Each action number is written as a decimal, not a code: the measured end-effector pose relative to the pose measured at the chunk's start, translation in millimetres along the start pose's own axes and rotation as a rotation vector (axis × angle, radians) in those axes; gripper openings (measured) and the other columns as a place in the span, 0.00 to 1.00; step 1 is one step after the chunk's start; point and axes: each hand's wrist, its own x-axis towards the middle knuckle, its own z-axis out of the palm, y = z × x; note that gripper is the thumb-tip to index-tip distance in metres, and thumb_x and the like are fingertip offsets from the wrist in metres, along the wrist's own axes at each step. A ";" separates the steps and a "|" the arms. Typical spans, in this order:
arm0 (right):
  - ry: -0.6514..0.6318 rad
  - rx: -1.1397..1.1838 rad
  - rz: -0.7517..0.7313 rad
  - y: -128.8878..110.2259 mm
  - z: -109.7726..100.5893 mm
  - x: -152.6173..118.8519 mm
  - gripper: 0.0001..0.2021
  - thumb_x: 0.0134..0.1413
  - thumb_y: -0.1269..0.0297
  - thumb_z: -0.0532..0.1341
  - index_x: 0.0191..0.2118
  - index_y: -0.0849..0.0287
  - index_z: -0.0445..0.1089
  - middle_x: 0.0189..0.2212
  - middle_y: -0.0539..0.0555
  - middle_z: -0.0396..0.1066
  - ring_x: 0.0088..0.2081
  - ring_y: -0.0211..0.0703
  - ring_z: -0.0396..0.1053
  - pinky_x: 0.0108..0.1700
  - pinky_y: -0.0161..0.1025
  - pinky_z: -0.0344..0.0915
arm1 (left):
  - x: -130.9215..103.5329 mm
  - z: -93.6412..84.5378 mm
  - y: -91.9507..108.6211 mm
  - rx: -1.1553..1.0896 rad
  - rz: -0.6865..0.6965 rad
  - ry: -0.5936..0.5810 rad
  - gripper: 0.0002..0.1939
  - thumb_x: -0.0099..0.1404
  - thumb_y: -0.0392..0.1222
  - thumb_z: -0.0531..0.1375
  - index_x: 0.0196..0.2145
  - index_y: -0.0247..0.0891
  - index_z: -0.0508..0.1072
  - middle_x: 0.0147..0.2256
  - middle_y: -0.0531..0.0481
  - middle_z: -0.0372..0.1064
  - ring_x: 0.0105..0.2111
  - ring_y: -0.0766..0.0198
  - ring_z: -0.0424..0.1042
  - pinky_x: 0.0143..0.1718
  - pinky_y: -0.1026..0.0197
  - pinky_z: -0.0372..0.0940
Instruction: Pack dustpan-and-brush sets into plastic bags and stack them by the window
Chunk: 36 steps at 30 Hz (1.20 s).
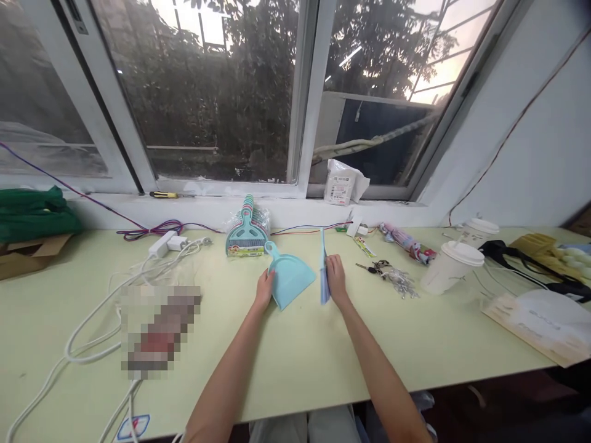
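My left hand point(265, 288) grips the left edge of a light-blue dustpan point(293, 278), whose handle with a hanging hole points away from me. In my right hand point(337, 278) is a small blue brush point(324, 271), held upright and seen edge-on, with its bristles downward. A gap separates the brush from the dustpan. Beyond them, against the wall below the window, stands a stack of packed dustpan-and-brush sets point(248, 231) with a yellow label on the front one.
White cables and adapters point(161, 245) and a blurred-out object point(161, 332) lie at left. On the right are keys point(381, 267), a folded umbrella point(406, 243), lidded paper cups point(452, 266), a black strap point(521, 264) and a paper bag point(545, 323). A screwdriver point(164, 194) rests on the sill.
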 end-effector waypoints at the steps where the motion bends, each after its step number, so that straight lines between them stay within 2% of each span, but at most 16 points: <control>1: -0.011 -0.147 -0.048 4.1 -11.2 3.7 0.16 0.64 0.55 0.48 0.32 0.56 0.67 0.36 0.54 0.65 0.42 0.46 0.63 0.47 0.42 0.58 | 2.0 -5.2 0.1 0.100 -0.021 0.017 0.24 0.65 0.56 0.49 0.42 0.34 0.73 0.42 0.41 0.73 0.43 0.52 0.70 0.43 0.55 0.61; 3: -0.048 -0.490 -0.083 15.5 -29.0 6.6 0.14 0.62 0.57 0.51 0.32 0.58 0.69 0.38 0.56 0.67 0.43 0.48 0.62 0.47 0.43 0.56 | 4.5 -14.0 1.2 0.325 -0.036 0.034 0.23 0.65 0.55 0.48 0.41 0.35 0.74 0.42 0.40 0.73 0.44 0.50 0.69 0.42 0.55 0.61; 5: -0.084 -0.787 -0.034 28.8 -37.4 4.2 0.13 0.61 0.62 0.53 0.33 0.60 0.72 0.40 0.60 0.68 0.45 0.51 0.62 0.45 0.44 0.54 | 5.8 -18.9 2.3 0.496 0.008 0.051 0.24 0.66 0.56 0.47 0.41 0.36 0.75 0.45 0.39 0.72 0.48 0.48 0.67 0.44 0.53 0.60; 7: -0.108 -0.969 0.048 40.1 -37.6 -0.1 0.12 0.60 0.65 0.54 0.36 0.63 0.74 0.41 0.63 0.69 0.46 0.53 0.62 0.43 0.45 0.53 | 7.1 -20.3 2.1 0.567 0.065 0.091 0.26 0.66 0.57 0.47 0.44 0.38 0.75 0.49 0.39 0.70 0.52 0.46 0.63 0.48 0.51 0.58; 9: -0.114 -1.043 0.099 47.0 -33.8 -3.0 0.12 0.60 0.65 0.54 0.39 0.64 0.74 0.42 0.65 0.70 0.47 0.54 0.63 0.43 0.46 0.52 | 9.3 -19.9 0.0 0.565 0.077 0.141 0.28 0.67 0.58 0.44 0.46 0.39 0.75 0.51 0.41 0.69 0.52 0.47 0.63 0.50 0.49 0.56; 11: -0.115 -1.046 0.113 49.1 -29.6 -3.8 0.13 0.59 0.63 0.55 0.40 0.63 0.75 0.42 0.65 0.71 0.47 0.55 0.63 0.43 0.46 0.51 | 12.1 -19.6 -3.3 0.530 0.064 0.179 0.29 0.68 0.56 0.41 0.46 0.38 0.75 0.50 0.40 0.70 0.50 0.48 0.65 0.50 0.51 0.57; 16: -0.110 -0.973 0.142 45.9 -25.5 -6.1 0.14 0.58 0.60 0.56 0.41 0.61 0.76 0.40 0.64 0.73 0.46 0.55 0.65 0.44 0.48 0.51 | 16.7 -21.8 -9.1 0.491 0.077 0.135 0.24 0.67 0.52 0.45 0.41 0.39 0.77 0.45 0.43 0.73 0.47 0.53 0.69 0.49 0.55 0.60; 20: -0.084 -0.942 0.149 45.8 -29.9 -9.9 0.14 0.56 0.63 0.56 0.41 0.62 0.76 0.40 0.65 0.74 0.46 0.56 0.66 0.44 0.47 0.51 | 16.9 -23.1 -9.1 0.463 0.084 0.164 0.22 0.66 0.50 0.46 0.38 0.38 0.77 0.43 0.41 0.74 0.45 0.53 0.70 0.48 0.56 0.61; 27: -0.092 -0.963 0.176 45.4 -35.8 -9.0 0.10 0.54 0.65 0.58 0.36 0.62 0.76 0.38 0.65 0.75 0.45 0.57 0.68 0.43 0.47 0.52 | 13.8 -27.8 -5.8 0.403 0.132 0.236 0.19 0.63 0.47 0.49 0.34 0.34 0.77 0.37 0.40 0.74 0.40 0.54 0.71 0.44 0.56 0.62; 31: -0.078 -0.945 0.203 47.2 -38.2 -9.7 0.11 0.55 0.62 0.58 0.37 0.61 0.76 0.39 0.64 0.75 0.45 0.57 0.68 0.44 0.48 0.52 | 11.5 -28.3 -5.6 0.394 0.140 0.230 0.19 0.64 0.45 0.48 0.34 0.35 0.77 0.37 0.40 0.73 0.40 0.54 0.71 0.44 0.57 0.62; 36: -0.118 -0.900 0.252 51.3 -39.6 -9.3 0.11 0.54 0.61 0.59 0.38 0.59 0.76 0.40 0.63 0.74 0.46 0.55 0.68 0.45 0.47 0.52 | 11.2 -24.7 -8.0 0.459 0.134 0.209 0.19 0.65 0.45 0.48 0.32 0.36 0.76 0.35 0.40 0.72 0.39 0.54 0.70 0.42 0.56 0.61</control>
